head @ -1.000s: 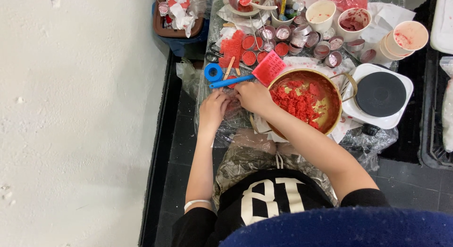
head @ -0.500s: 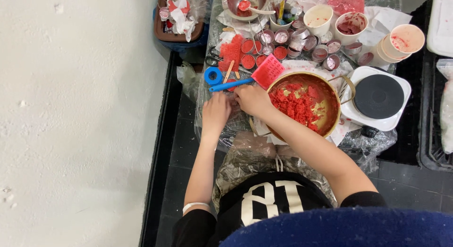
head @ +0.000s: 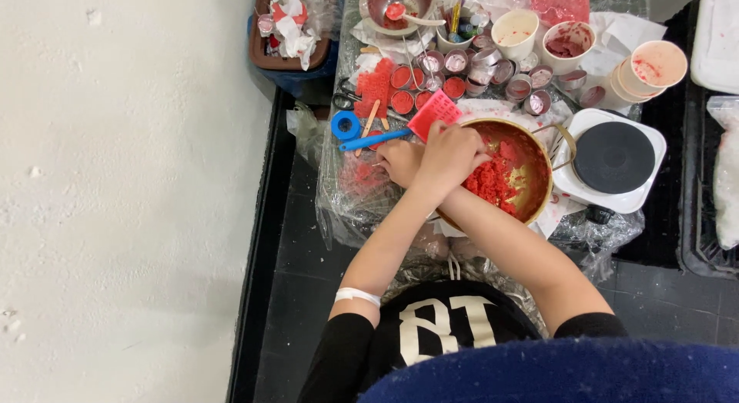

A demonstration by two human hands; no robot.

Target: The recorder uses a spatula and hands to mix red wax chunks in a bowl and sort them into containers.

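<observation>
My right hand (head: 456,153) lies curled over the left rim of a brass pot (head: 539,137) holding red wax crumbs (head: 493,183). Its fingertips touch the pink head of a blue-handled scraper (head: 433,114) that lies on the table. What is under its palm is hidden. My left hand (head: 398,160) sits just left of it on the plastic-covered table (head: 354,195), against the pot's side and partly covered by the right hand. Its fingers are bent and I cannot tell if they hold anything. There is a white band on my left wrist.
A white hotplate with a black top (head: 613,158) stands right of the pot. Behind are several small tins of red wax (head: 402,78), paper cups (head: 514,32), a bowl with a spoon (head: 399,4), a blue tape roll (head: 346,125) and a brown tray (head: 289,30). A white wall is at the left.
My right hand has moved right, from beside the pot to over its left rim. My left hand followed and closed up against it. The scraper stayed in place.
</observation>
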